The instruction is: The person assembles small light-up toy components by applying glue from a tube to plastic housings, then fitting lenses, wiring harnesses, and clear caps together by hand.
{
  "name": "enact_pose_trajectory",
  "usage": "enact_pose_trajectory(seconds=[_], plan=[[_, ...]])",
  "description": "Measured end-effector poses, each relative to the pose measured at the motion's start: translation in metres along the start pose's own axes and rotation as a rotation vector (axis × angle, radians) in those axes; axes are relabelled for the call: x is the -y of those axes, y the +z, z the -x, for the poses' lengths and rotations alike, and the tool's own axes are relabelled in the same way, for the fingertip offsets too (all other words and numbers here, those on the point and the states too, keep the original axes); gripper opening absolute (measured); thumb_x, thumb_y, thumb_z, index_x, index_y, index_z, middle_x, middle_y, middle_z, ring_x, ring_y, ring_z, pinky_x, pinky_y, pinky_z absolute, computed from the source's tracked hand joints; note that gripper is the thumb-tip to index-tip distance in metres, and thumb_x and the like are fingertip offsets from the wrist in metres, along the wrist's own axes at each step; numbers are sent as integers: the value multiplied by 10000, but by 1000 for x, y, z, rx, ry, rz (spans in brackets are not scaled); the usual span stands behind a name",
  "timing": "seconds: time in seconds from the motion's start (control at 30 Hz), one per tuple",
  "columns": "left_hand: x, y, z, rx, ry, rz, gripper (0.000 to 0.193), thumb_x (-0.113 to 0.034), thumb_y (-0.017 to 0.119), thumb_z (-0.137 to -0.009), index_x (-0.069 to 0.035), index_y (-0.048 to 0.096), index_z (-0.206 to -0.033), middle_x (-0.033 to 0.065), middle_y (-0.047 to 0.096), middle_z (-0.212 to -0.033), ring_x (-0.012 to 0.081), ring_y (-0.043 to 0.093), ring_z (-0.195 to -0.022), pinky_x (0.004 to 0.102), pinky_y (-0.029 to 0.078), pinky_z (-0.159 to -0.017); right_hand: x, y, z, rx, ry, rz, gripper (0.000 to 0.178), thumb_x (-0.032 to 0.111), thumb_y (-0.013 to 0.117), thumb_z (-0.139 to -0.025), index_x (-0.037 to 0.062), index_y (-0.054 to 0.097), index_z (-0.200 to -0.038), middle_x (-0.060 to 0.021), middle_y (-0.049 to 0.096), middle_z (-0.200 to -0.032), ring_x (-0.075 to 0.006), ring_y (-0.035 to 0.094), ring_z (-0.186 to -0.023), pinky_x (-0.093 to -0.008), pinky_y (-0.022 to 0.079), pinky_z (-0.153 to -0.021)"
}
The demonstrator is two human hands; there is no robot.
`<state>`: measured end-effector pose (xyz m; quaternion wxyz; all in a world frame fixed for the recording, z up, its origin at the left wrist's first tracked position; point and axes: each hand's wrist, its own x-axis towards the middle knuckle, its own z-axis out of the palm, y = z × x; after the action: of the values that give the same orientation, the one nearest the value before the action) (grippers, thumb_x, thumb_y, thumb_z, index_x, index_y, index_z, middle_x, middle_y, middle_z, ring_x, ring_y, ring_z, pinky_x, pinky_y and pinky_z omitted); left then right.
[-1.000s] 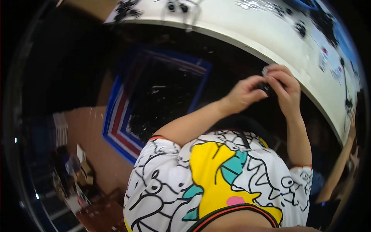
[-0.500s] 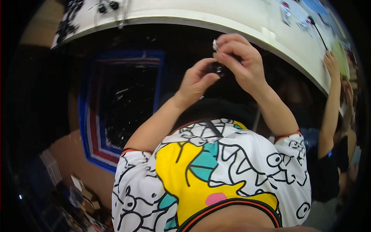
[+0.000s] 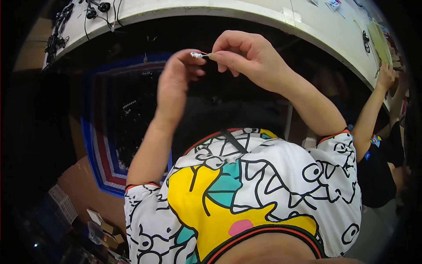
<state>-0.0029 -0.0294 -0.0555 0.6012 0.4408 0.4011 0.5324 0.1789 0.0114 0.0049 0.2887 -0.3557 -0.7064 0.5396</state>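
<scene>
Cloth of a white shirt (image 3: 281, 171), drawn over in black outlines with patches of yellow, teal and pink, lies nearest. Beyond it two bare hands meet in the air, short of the front edge of the white worktop (image 3: 246, 9). The right hand (image 3: 252, 57) pinches a thin lead (image 3: 206, 55) between thumb and forefinger, its other fingers curled loosely inward. At the far end of that lead sits a small white piece (image 3: 197, 55), directed toward the left hand (image 3: 172, 86). That hand is raised, its fingers bent, with the forefinger right by the white piece; I cannot tell whether they touch, or whether anything is held in the curl of those fingers.

Lower down, to the left, an open blue bag (image 3: 103, 154) with red and white stripes holds dark bits too small to make out. Brown floor (image 3: 79, 180) shows beside it, with a white slatted crate (image 3: 62, 204).

On the worktop, a heap of black cables (image 3: 57, 37) lies at the near left corner. Just right of it are round black pieces (image 3: 104, 7) on wires, some reaching the front edge. Toward the right end, a co-worker's hand (image 3: 386, 75) is at a yellow-green tray (image 3: 379, 39), near a black coiled cord (image 3: 365, 42).
</scene>
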Motion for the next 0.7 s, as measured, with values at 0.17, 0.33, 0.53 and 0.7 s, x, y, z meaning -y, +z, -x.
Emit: enact_pose_trajectory(seconds=[0.17,0.33,0.53,0.7], plan=[[-49,-18,2,122,-162,-151,214,-218,535,-833,-25,611,-883,13,592,-741,45,498,-668,159,367,-605,-5,12,-1,-3,-180,207,136,157,556,-818,22,569,-809,-28,557,-632,-90,516,-547,-201,413,-512],[-51,-21,9,104,-239,-116,178,-150,621,-773,-11,620,-884,36,613,-744,65,559,-674,162,391,-587,2,11,0,107,-39,141,146,157,560,-815,13,576,-820,-28,564,-647,-94,541,-578,-213,437,-533],[-51,-16,8,134,-169,-261,171,-143,624,-777,-8,617,-881,40,614,-755,79,571,-689,171,432,-649,11,7,-5,226,105,102,184,213,537,-849,34,577,-839,-7,563,-658,-44,518,-552,-154,422,-497],[-45,-17,10,159,-229,-184,168,-142,626,-779,-13,613,-887,34,607,-751,80,569,-720,169,431,-650,10,7,-5,262,184,32,198,227,560,-830,32,583,-806,-14,572,-647,-50,521,-532,-157,422,-487]])
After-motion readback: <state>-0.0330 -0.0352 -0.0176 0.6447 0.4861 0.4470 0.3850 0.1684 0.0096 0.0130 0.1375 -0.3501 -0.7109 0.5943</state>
